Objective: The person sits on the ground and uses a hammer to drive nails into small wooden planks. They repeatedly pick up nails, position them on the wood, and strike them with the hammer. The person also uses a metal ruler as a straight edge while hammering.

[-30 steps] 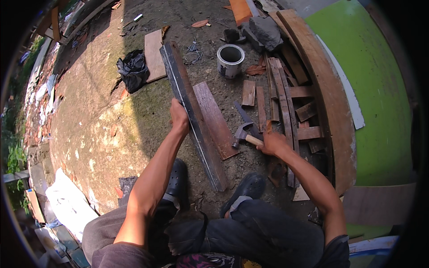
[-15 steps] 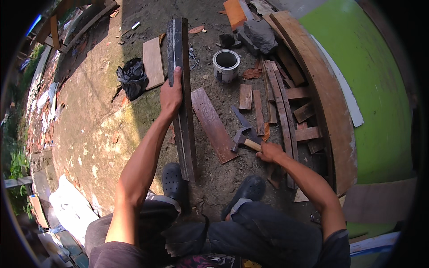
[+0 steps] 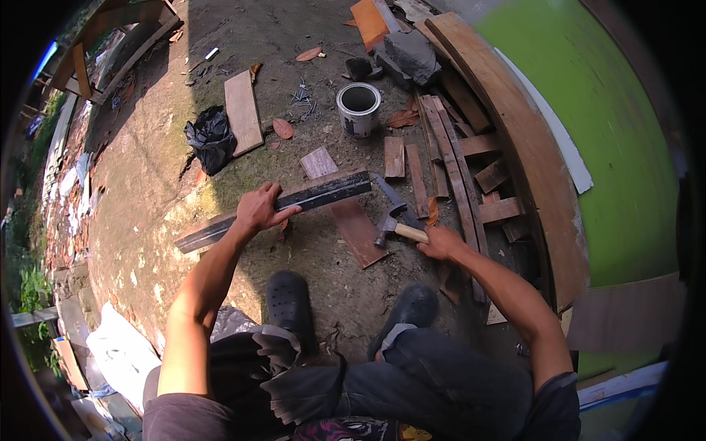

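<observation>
My left hand (image 3: pixel 259 208) is closed round a long dark wooden beam (image 3: pixel 323 192), which lies crosswise in front of me, its right end a little higher. Beneath the beam is a reddish-brown plank (image 3: pixel 359 234), partly covered by it. My right hand (image 3: pixel 443 243) grips the wooden handle of a claw hammer (image 3: pixel 401 226), whose metal head points left, above the ground. Just behind the hammer head a handsaw blade (image 3: pixel 390 192) shows; its handle is hidden near my right hand.
An open metal can (image 3: pixel 359 110) stands ahead, with loose nails (image 3: pixel 302 95) to its left. A black plastic bag (image 3: pixel 211 140) lies beside a flat board (image 3: pixel 243 112). Wood strips (image 3: pixel 456 162) are piled at right, by a long brown board (image 3: pixel 515 147) and grey rocks (image 3: pixel 412 57).
My left hand has swung the beam from lengthwise to crosswise and moved lower and slightly left. My right hand still holds the hammer in nearly the same place.
</observation>
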Available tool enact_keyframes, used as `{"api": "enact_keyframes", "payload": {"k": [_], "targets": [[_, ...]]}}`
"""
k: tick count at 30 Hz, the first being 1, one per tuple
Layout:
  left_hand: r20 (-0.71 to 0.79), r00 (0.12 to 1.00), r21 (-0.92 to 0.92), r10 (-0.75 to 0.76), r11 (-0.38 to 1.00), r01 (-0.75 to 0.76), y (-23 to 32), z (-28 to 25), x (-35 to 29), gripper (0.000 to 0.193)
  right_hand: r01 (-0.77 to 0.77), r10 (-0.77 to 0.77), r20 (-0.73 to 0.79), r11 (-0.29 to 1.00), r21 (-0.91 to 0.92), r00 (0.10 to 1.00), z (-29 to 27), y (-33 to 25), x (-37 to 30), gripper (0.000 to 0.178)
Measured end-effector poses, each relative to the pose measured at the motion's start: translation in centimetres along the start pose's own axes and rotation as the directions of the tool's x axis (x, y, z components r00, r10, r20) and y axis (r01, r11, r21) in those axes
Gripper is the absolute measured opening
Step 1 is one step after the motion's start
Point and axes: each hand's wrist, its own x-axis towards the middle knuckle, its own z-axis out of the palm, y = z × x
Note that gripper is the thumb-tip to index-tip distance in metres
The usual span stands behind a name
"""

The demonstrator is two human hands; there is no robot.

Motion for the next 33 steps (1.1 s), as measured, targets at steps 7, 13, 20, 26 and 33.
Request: {"api": "enact_keyframes", "payload": {"k": [7,13,20,26,33], "targets": [[0.022,0.995,0.102,0.099,0.990,-0.100,0.1,5.3,-4.3,0.060,0.044,-0.040,-0.030,0.990,0.136,0.999,0.3,0.2,-0.8,0.049],[0.042,0.998,0.100,0.046,0.994,-0.050,-0.1,6.1,-3.8,0.054,-0.076,0.015,0.205,0.954,0.290,0.979,-0.1,-0.3,0.1,0.056],[-0.057,0.996,0.049,0.074,0.996,-0.071,0.8,7.2,-3.1,0.054,-0.358,-0.099,0.497,0.576,0.735,0.862,-0.9,-1.8,-0.9,0.040],[-0.118,0.992,-0.054,0.035,0.998,-0.042,4.0,7.4,-1.2,0.047,-0.390,-0.156,0.507,0.464,0.795,0.847,-0.2,-2.0,-1.0,0.029],[-0.152,0.981,-0.070,-0.119,0.992,0.110,1.5,8.0,2.0,0.045,-0.281,-0.102,0.363,0.454,0.846,0.926,1.6,-3.0,-2.2,0.028]]}}
